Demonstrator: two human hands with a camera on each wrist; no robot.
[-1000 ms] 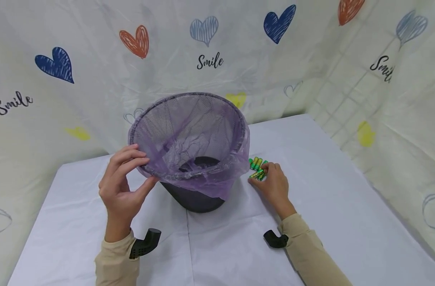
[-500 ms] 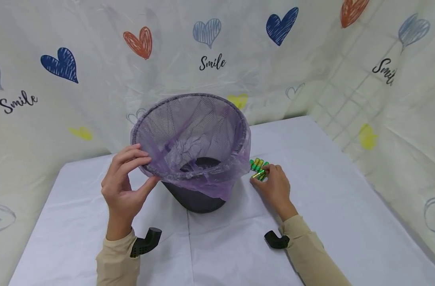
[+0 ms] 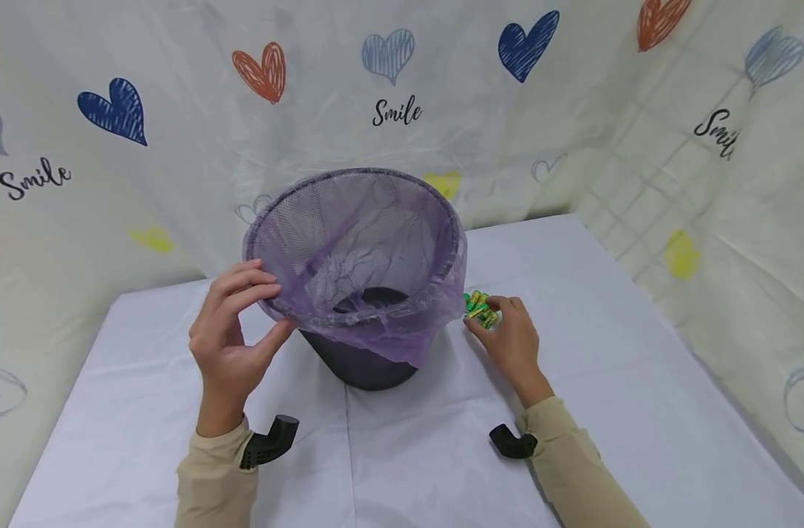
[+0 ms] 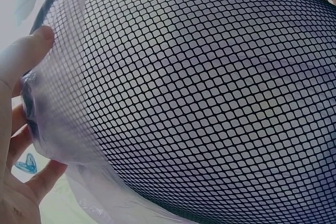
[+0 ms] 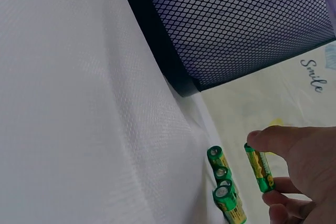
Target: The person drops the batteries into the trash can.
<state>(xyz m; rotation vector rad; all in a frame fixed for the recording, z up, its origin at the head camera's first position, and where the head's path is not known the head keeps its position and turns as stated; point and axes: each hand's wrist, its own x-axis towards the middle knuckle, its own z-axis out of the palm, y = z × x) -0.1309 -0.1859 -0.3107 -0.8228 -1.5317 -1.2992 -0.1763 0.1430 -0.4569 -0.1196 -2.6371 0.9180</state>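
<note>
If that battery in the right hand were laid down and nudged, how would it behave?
The battery would likely roll, since it is a slim cylinder. It seems stiff: the right hand pinches it by its ends and no bend shows. It also looks smooth, so may be slippery.

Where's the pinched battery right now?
At lower right in the right wrist view, the battery is in the right hand, just right of the other batteries.

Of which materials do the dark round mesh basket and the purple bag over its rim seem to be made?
Dark round mesh basket: perhaps coated metal, fairly matte, judging by its thin, regular lattice, though plastic is possible. Thin purple bag: most likely plastic film, slightly shiny, because it wrinkles and the basket shows through it.
</note>
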